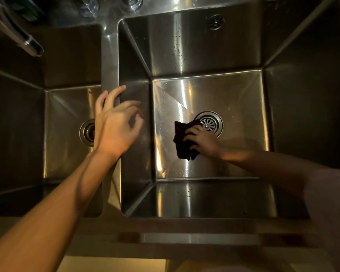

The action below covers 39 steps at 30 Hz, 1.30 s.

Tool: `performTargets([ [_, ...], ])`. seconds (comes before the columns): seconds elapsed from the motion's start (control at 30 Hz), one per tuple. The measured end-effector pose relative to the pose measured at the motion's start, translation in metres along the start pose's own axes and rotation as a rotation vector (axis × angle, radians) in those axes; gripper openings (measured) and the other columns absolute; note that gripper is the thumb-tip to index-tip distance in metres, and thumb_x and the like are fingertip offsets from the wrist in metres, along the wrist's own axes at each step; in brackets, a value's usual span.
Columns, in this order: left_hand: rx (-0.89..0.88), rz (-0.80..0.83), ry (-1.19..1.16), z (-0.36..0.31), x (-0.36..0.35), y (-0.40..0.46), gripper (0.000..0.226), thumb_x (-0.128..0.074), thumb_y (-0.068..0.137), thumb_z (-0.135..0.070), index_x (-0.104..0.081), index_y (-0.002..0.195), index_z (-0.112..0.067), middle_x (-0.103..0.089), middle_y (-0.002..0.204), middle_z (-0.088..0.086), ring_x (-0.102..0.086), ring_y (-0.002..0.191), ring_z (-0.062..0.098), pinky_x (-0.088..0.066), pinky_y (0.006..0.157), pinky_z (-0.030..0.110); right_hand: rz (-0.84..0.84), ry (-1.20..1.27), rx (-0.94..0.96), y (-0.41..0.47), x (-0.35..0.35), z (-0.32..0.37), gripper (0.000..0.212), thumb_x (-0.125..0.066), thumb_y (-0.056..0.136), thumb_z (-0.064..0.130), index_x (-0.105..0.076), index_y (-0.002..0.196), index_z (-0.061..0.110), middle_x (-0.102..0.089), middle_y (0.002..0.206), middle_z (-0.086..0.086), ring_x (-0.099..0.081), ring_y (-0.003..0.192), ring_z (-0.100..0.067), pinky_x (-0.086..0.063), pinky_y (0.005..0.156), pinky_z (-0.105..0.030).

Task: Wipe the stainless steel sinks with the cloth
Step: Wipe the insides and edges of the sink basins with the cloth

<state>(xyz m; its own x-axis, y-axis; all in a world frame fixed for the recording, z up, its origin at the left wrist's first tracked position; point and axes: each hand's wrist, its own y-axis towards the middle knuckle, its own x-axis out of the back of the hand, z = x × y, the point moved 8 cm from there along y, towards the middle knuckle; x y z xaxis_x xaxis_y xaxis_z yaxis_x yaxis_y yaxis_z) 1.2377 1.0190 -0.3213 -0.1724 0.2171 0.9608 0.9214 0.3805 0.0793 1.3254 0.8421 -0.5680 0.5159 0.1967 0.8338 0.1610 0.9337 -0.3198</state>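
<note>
Far left: tap spout [30, 45] slanting over the left sink [67, 114], drain [87, 132] at its bottom partly hidden by the left hand [117, 122]. Over the divider [110, 71] between the basins: that left hand, fingers loosely spread and slightly curled, holding nothing. Right sink [204, 46]: dark cloth [183, 142] pressed flat on the basin floor under the right hand [201, 141], fingers curled onto the fabric, just beside the round drain strainer [209, 123]; overflow hole [216, 21] high on the back wall.
</note>
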Motion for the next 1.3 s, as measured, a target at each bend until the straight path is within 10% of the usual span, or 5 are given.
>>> performTargets([
  [0.33, -0.030, 0.003, 0.022, 0.001, -0.001, 0.000, 0.019, -0.053, 0.087, -0.025, -0.071, 0.082, -0.023, -0.068, 0.111, -0.009, -0.033, 0.136, 0.018, -0.011, 0.114, 0.038, 0.210, -0.056, 0.386, -0.046, -0.051, 0.048, 0.043, -0.067, 0.080, 0.017, -0.061, 0.122, 0.024, -0.049, 0.140, -0.001, -0.041, 0.132, -0.026, -0.043, 0.095, -0.037],
  [0.73, -0.013, 0.026, 0.031, -0.002, 0.000, -0.001, 0.021, -0.052, 0.087, -0.024, -0.072, 0.080, -0.020, -0.067, 0.117, -0.004, -0.034, 0.136, 0.022, -0.013, 0.114, 0.041, 0.087, 0.227, -0.011, -0.058, 0.007, -0.062, 0.039, -0.079, 0.072, 0.017, -0.071, 0.110, 0.016, -0.058, 0.128, -0.009, -0.047, 0.123, -0.032, -0.036, 0.105, -0.045],
  [1.1, -0.004, 0.046, 0.008, -0.005, 0.002, 0.000, 0.022, -0.053, 0.086, -0.023, -0.073, 0.079, -0.018, -0.067, 0.116, -0.004, -0.034, 0.136, 0.022, -0.012, 0.114, 0.042, 0.359, -0.111, 0.215, -0.119, -0.035, -0.045, 0.043, -0.063, 0.085, 0.026, -0.054, 0.126, 0.029, -0.038, 0.147, 0.002, -0.026, 0.140, -0.025, -0.032, 0.107, -0.036],
  [1.3, 0.000, 0.080, 0.019, -0.008, 0.003, 0.000, 0.023, -0.051, 0.087, -0.024, -0.072, 0.079, -0.018, -0.066, 0.117, -0.005, -0.032, 0.137, 0.022, -0.013, 0.115, 0.045, 0.231, -0.125, 0.105, -0.106, 0.005, -0.082, 0.043, -0.066, 0.080, 0.014, -0.059, 0.122, 0.022, -0.045, 0.142, -0.003, -0.035, 0.135, -0.030, -0.043, 0.099, -0.040],
])
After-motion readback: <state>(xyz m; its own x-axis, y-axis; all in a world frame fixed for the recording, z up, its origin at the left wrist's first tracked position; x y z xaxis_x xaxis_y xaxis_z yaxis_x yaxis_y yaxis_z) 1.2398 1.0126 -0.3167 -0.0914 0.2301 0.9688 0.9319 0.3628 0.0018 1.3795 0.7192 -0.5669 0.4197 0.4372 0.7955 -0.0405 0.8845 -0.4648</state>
